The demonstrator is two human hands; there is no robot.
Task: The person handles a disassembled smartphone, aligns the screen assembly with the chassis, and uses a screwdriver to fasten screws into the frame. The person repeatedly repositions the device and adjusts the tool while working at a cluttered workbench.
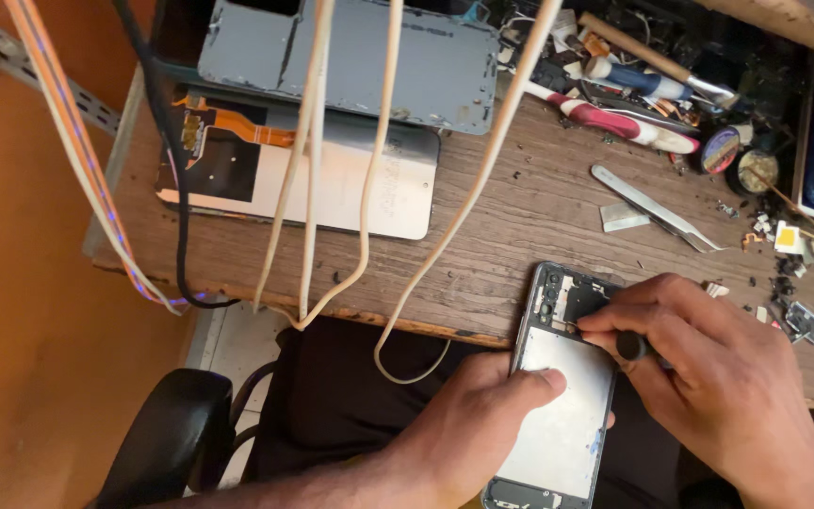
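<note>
An opened phone (558, 415) with its back removed lies over the front edge of the wooden bench (511, 236), showing a silvery inner plate and a dark upper board. My left hand (482, 424) grips its left side, thumb resting on the plate. My right hand (718, 368) holds a small black-handled screwdriver (631, 345), its tip hidden at the phone's upper board.
Several white cables (369, 170) and a black one (167, 160) hang down across the bench. A detached screen panel with an orange flex (313, 179) and a grey back cover (369, 57) lie at the far left. Metal tweezers (657, 209), screwdrivers (614, 118), small parts sit right.
</note>
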